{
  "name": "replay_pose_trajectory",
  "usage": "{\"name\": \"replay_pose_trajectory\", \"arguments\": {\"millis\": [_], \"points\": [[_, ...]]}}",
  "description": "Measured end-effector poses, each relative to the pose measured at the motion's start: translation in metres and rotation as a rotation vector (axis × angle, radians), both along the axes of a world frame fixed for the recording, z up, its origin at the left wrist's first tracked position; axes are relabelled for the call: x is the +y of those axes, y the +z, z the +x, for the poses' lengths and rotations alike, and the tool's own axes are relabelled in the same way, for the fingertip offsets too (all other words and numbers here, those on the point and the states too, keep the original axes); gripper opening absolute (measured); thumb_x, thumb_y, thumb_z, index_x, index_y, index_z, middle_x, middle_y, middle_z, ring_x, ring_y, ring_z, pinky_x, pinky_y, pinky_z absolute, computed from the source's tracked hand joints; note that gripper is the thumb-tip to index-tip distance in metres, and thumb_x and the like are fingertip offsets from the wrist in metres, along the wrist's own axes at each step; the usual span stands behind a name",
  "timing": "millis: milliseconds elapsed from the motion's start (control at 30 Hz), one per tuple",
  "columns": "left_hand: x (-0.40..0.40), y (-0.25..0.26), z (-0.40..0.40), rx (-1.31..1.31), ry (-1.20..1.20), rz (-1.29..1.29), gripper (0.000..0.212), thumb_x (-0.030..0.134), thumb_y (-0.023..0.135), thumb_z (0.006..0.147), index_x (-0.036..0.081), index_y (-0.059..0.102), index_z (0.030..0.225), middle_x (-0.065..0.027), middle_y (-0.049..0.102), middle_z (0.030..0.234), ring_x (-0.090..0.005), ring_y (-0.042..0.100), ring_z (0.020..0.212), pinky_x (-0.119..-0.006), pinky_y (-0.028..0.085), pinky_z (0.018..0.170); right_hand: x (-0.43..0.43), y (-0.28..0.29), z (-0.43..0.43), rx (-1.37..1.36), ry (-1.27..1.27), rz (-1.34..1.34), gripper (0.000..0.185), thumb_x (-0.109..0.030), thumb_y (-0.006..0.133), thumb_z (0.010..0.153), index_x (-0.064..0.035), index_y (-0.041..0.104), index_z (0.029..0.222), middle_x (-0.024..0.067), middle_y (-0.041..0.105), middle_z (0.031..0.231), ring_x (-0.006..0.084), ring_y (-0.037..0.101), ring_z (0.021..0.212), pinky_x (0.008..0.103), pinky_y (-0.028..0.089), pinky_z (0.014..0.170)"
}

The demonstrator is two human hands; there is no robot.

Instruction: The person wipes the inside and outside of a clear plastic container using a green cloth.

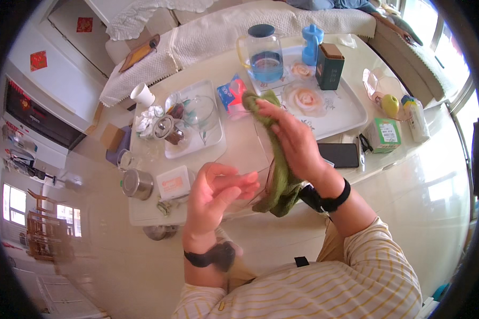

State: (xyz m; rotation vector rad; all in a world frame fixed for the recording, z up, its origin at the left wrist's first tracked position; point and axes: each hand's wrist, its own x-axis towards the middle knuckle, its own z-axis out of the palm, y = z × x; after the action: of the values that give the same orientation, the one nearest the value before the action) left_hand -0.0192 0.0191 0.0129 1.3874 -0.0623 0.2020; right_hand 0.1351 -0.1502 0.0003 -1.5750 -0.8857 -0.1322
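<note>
My right hand holds a green cloth, which hangs down under the palm with its upper end bunched at the fingertips. The cloth lies along the edge of a clear, see-through container in front of me; its full shape is hard to make out. To the left, my left hand is raised near the container's lower part, palm turned inward and fingers bent. Whether it touches the container cannot be told. Beyond the container lies a blue and red packet.
On the table stand a tray with glassware, a floral tray with a water pitcher, blue bottle and dark box, a steel canister, white box, phone, green-white box and fruit bowl.
</note>
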Motion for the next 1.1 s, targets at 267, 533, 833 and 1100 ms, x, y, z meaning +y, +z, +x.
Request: {"name": "replay_pose_trajectory", "arguments": {"millis": [267, 533, 833, 1100], "points": [[-0.001, -0.001, -0.001, 0.029, 0.084, -0.001, 0.031, 0.0, 0.058, 0.095, 0.0, 0.043, 0.121, -0.0224, 0.064, 0.12, -0.03, 0.067, 0.108, -0.039, 0.055, 0.092, 0.011, 0.018, -0.048, -0.569, 0.127, -0.055, 0.032, -0.003, 0.057, 0.087, -0.0063, 0.06, 0.118, 0.0145, 0.061, 0.131, 0.0317, 0.06, 0.117, 0.0411, 0.046, 0.101], [0.005, -0.006, -0.002, -0.048, -0.03, -0.032, 0.033, 0.007, 0.064, 0.093, 0.001, 0.044, 0.118, -0.0256, 0.067, 0.117, -0.0339, 0.07, 0.101, -0.042, 0.058, 0.085, 0.005, -0.017, 0.011, 0.018, -0.01, 0.04, 0.035, -0.006, 0.053, 0.096, -0.0068, 0.055, 0.13, 0.013, 0.064, 0.126, 0.0242, 0.061, 0.115, 0.0344, 0.045, 0.1], [0.013, 0.002, 0.0, 0.018, -0.237, -0.224, 0.065, 0.019, 0.072, 0.089, 0.004, 0.035, 0.141, -0.0265, 0.06, 0.126, -0.0416, 0.064, 0.111, -0.048, 0.06, 0.084, 0.004, -0.028, 0.018, 0.255, 0.086, 0.097, 0.031, -0.006, 0.047, 0.101, -0.003, 0.055, 0.131, 0.0117, 0.064, 0.122, 0.018, 0.059, 0.113, 0.0312, 0.043, 0.101], [0.001, 0.006, 0.0, -0.068, -0.101, -0.224, 0.074, 0.015, 0.067, 0.092, 0.006, 0.028, 0.154, -0.0238, 0.037, 0.151, -0.0392, 0.046, 0.135, -0.052, 0.058, 0.087, 0.012, -0.013, -0.022, -0.187, -0.013, 0.055, 0.032, -0.003, 0.056, 0.091, -0.003, 0.06, 0.123, 0.017, 0.062, 0.129, 0.0342, 0.056, 0.126, 0.0404, 0.043, 0.107]]}}
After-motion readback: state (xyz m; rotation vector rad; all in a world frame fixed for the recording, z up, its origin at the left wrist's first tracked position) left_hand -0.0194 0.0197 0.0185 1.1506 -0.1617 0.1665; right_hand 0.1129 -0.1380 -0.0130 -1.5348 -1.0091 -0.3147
